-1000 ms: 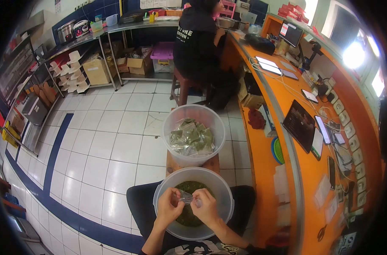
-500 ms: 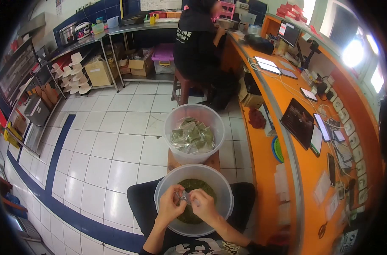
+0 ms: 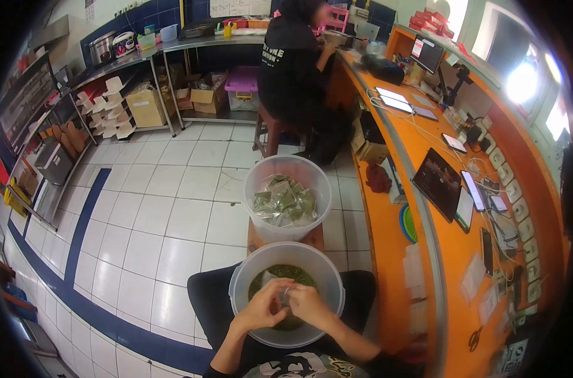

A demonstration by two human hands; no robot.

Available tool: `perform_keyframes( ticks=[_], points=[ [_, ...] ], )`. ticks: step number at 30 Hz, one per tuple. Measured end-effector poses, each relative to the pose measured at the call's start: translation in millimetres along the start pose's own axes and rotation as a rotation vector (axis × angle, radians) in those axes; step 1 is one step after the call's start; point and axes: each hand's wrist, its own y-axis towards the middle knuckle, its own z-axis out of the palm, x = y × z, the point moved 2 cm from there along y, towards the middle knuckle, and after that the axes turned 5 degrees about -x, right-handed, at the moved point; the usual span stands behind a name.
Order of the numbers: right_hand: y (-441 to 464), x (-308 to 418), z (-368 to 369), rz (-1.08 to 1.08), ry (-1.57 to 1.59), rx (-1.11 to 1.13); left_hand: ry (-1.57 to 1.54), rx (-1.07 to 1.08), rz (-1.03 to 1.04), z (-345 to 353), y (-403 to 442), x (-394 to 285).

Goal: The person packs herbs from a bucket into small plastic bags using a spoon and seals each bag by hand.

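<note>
Both of my hands are together over a translucent round tub (image 3: 241, 277) held between my legs. Dark green, wet-looking, finely chopped contents (image 3: 301, 275) cover its bottom. My left hand (image 3: 265, 309) pinches a small clear plastic bag (image 3: 267, 277), part of which shows past the fingers. My right hand (image 3: 308, 307) is closed at the bag's other side, its fingertips meeting the left ones. The fingers hide most of the bag. Just beyond stands a second translucent bucket (image 3: 321, 217) with several filled clear packets (image 3: 283, 200) of green stuff inside.
The far bucket rests on a wooden stool (image 3: 255, 236). At right runs an orange counter (image 3: 447, 252) with a laptop (image 3: 439, 183), phones, cables and scissors (image 3: 474, 340). A person in black (image 3: 292, 69) sits ahead on a stool. Metal shelving (image 3: 40, 170) stands at left.
My hands have drawn closer together and turned, with the left fingers now over the bag. The bag is more covered than before. The tubs stay in place.
</note>
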Motion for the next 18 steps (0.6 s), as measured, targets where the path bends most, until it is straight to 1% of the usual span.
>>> perform_keyframes(
  ticks=[1, 2, 3, 5, 6, 8, 9, 11, 12, 14, 15, 16, 17, 18],
  points=[
    [3.8, 0.7, -7.1, 0.019, 0.109, -0.090, -0.013, 0.090, -0.057, 3.0, 0.2, -2.6],
    [3.6, 4.8, -13.2, 0.065, 0.179, -0.116, 0.142, 0.117, 0.002, 5.7, 1.9, -1.9],
    [3.1, 6.1, -15.0, 0.067, 0.179, -0.117, 0.141, 0.119, 0.001, 7.9, 2.9, 0.7],
    [1.1, 6.0, -14.2, 0.123, 0.149, -0.009, 0.452, 0.008, 0.232, 10.2, 2.8, 1.6],
    [-0.6, 2.0, -10.3, 0.123, 0.150, -0.009, 0.452, 0.009, 0.232, 10.0, 2.7, 2.2],
    [-4.8, -7.2, 0.6, 0.051, 0.176, -0.023, 0.621, 0.046, 0.248, 9.5, 1.7, 3.0],
    [-3.8, -6.6, -1.5, 0.051, 0.179, -0.020, 0.623, 0.045, 0.243, 9.3, 1.4, 1.9],
    [-1.5, -5.9, -7.1, 0.109, 0.145, 0.224, 0.698, 0.058, 0.237, 10.5, 0.9, -2.5],
    [0.6, -8.9, -8.2, 0.121, 0.155, 0.234, 0.693, 0.065, 0.221, 10.6, 2.2, -0.8],
    [2.2, -13.0, -8.0, -0.025, 0.062, 0.162, 0.637, -0.010, 0.339, 10.1, 2.5, 6.3],
    [5.3, -4.9, -18.1, 0.019, 0.154, 0.124, 0.613, -0.070, 0.365, 9.4, 2.6, 10.6],
    [12.7, 6.6, -31.7, -0.006, 0.123, 0.123, 0.591, -0.132, 0.382, 7.9, 3.1, 14.1],
    [19.3, 0.4, -36.1, -0.138, 0.207, 0.048, 0.569, -0.206, 0.366, 3.6, 3.2, 15.8],
    [27.5, 12.7, -51.7, -0.182, 0.221, -0.071, 0.583, -0.254, 0.375, -6.4, 3.7, 6.0]
  ],
)
